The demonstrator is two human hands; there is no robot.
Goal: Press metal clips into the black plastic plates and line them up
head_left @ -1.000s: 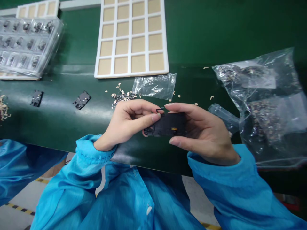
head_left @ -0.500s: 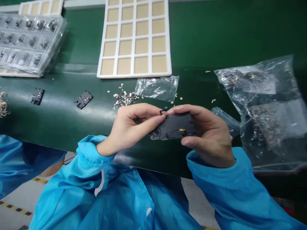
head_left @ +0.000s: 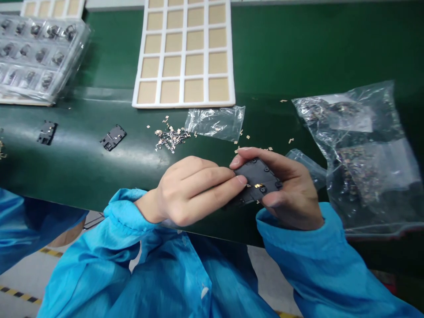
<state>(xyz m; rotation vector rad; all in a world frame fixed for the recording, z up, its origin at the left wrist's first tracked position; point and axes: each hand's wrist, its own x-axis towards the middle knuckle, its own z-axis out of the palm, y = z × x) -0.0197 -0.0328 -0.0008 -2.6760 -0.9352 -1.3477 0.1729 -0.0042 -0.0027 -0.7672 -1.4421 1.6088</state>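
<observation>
My right hand point(head_left: 288, 185) grips a flat black plastic housing point(head_left: 256, 172) by its edges, fingers along the top and thumb at the lower edge. A small gold contact and several round screw bosses show on its face. My left hand point(head_left: 195, 187) is closed over the housing's left part, with fingertips on its face; the left thumb is hidden. Beyond my hands lies a pile of small metal pieces point(head_left: 170, 139) beside a clear plastic bag point(head_left: 215, 123). Two similar black housings, one nearer point(head_left: 113, 137) and one farther left point(head_left: 47, 132), rest on the green table.
A white-framed tray point(head_left: 183, 105) with tan square compartments stands at the back. Clear blister trays point(head_left: 43, 57) of small parts are stacked at the left. A large clear bag of parts point(head_left: 364, 163) lies at the right. Another person's blue sleeve point(head_left: 29, 229) shows at the left.
My left hand has rolled over, from pinching a small black strip at the housing's top edge to laying its fingers on the face. The housing has tilted and shifted slightly right.
</observation>
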